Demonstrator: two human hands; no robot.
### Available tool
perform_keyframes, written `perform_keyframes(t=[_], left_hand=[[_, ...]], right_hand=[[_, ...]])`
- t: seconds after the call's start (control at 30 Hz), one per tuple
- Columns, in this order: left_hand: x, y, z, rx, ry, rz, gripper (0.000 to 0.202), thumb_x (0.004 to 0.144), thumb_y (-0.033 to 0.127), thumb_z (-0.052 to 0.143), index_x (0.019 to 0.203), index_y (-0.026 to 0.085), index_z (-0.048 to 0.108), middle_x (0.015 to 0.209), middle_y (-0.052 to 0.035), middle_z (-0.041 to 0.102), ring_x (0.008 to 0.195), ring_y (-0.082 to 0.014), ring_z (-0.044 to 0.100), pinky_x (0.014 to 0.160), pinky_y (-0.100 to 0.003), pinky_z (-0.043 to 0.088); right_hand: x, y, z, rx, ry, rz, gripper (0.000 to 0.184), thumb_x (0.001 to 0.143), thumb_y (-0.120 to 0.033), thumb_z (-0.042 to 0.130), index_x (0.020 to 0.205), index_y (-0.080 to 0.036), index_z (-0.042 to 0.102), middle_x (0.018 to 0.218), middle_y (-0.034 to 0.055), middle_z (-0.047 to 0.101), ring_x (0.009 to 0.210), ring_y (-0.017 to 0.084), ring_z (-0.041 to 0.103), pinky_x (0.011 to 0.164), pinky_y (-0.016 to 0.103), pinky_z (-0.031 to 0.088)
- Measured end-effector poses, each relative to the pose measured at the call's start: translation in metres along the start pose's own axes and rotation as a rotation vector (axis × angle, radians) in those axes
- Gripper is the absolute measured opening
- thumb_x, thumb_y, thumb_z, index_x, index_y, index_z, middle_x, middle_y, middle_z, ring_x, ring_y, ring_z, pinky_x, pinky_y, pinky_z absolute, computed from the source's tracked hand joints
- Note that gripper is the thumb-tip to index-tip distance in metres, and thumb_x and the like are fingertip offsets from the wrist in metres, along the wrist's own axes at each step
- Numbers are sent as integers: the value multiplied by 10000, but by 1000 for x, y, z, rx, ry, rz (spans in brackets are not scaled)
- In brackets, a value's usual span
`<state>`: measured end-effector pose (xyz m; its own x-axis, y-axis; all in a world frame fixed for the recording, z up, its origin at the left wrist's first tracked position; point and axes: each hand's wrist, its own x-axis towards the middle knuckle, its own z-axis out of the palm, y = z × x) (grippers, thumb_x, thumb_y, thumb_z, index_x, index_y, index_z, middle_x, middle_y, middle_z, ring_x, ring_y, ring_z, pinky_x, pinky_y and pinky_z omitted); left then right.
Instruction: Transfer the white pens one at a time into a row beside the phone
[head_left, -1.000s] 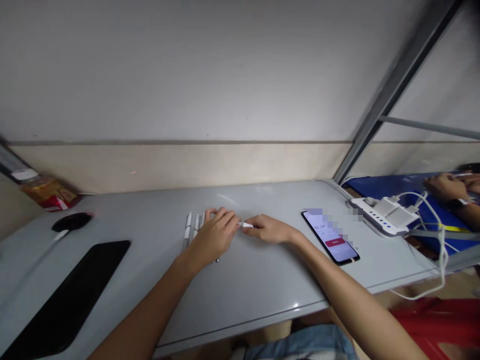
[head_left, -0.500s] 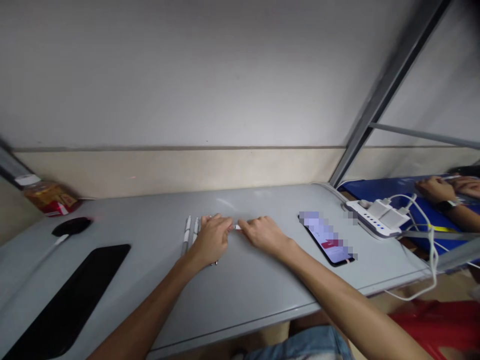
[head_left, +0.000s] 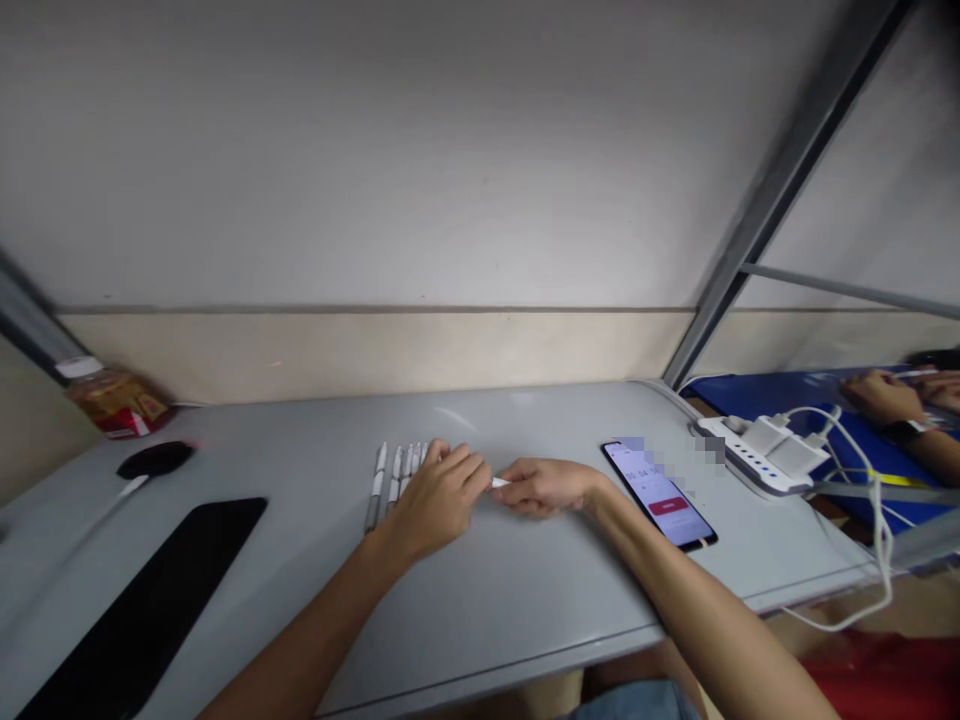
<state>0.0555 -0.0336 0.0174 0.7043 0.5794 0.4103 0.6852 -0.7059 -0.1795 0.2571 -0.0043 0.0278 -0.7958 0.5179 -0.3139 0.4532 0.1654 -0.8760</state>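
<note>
Between my two hands runs a slim white pen [head_left: 498,483], mostly hidden by my fingers. My left hand [head_left: 444,497] is closed on its left end, and my right hand [head_left: 546,487] pinches the other end with curled fingers. Several white and grey pens [head_left: 377,482] lie side by side on the grey table [head_left: 517,590], just left of my left hand and partly covered by it.
On the right lie a lit phone [head_left: 660,495] and a white power strip [head_left: 750,458] with plugs and cables. A black flat slab [head_left: 161,600], a black round pad [head_left: 155,460] and a bottle [head_left: 116,400] are at left. Another person's hands [head_left: 889,398] rest over a blue surface.
My right hand has turned and its fingers are now curled around the pen's end. Both hands have shifted slightly right and nearer, uncovering more of the pens in the row. The view moved a little.
</note>
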Motion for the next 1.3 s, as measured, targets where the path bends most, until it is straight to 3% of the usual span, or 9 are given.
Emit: perform_keyframes(t=[0.13, 0.2, 0.3, 0.43, 0.67, 0.77, 0.9, 1.13, 1.3], left_hand=[[-1, -4, 5, -109, 13, -124, 208, 754, -4, 403, 677, 180, 460, 675, -27, 542, 700, -184, 434, 666, -340, 271], [-1, -6, 8, -151, 26, -187, 215, 745, -11, 397, 677, 182, 462, 661, -23, 541, 698, -184, 439, 672, -335, 275], [-1, -7, 16, -204, 3, -265, 215, 794, 16, 374, 706, 184, 476, 693, -18, 568, 714, -183, 463, 679, -331, 278], [-1, -8, 23, -260, -51, -330, 273, 937, 168, 303, 746, 186, 497, 743, -13, 589, 747, -180, 497, 709, -332, 292], [-3, -8, 14, -302, -61, -332, 218, 962, 314, 343, 1029, 207, 521, 982, -43, 630, 939, -219, 531, 824, -371, 301], [-3, -7, 12, -305, -79, -302, 195, 966, 279, 340, 995, 205, 518, 981, -35, 635, 916, -207, 540, 812, -360, 296], [-2, -8, 13, -253, -82, -314, 223, 974, 250, 312, 936, 197, 525, 931, -32, 635, 880, -197, 534, 769, -347, 287], [-2, -9, 19, -178, -78, -336, 312, 976, 208, 263, 827, 188, 537, 827, -33, 619, 805, -185, 525, 725, -337, 282], [-2, -9, 16, -222, -72, -355, 330, 983, 248, 238, 820, 193, 519, 813, -30, 615, 796, -191, 530, 738, -335, 299]], right_hand=[[6, -5, 16, -602, 390, -138, 354, 957, -401, 361, 749, -158, 513, 623, 11, 526, 556, 115, 449, 554, 241, 318], [9, -7, 23, -886, 528, -52, 367, 984, -384, 302, 903, -145, 569, 704, 73, 617, 624, 165, 541, 594, 266, 338], [11, -10, 26, -1054, 613, 44, 408, 998, -405, 242, 979, -169, 575, 784, 90, 662, 658, 197, 597, 603, 279, 352], [11, -11, 22, -1070, 659, 11, 431, 985, -467, 266, 945, -189, 593, 881, 83, 656, 767, 201, 608, 658, 288, 375], [13, -3, 17, -960, 690, -136, 171, 943, -216, 442, 1061, -176, 559, 982, 78, 609, 857, 173, 554, 726, 279, 365], [13, 0, 18, -872, 682, -134, 180, 927, -201, 467, 1097, -173, 518, 935, 58, 615, 782, 158, 543, 656, 260, 348], [16, 1, 20, -873, 699, -190, 250, 975, -321, 396, 1030, -145, 564, 951, 91, 602, 865, 178, 518, 751, 290, 364], [23, 2, 22, -861, 703, -114, 161, 899, -124, 486, 1039, -160, 556, 954, 71, 603, 838, 163, 516, 736, 275, 355], [20, 1, 24, -831, 722, -155, 206, 957, -250, 430, 1091, -166, 562, 987, 89, 582, 888, 181, 512, 767, 296, 357]])
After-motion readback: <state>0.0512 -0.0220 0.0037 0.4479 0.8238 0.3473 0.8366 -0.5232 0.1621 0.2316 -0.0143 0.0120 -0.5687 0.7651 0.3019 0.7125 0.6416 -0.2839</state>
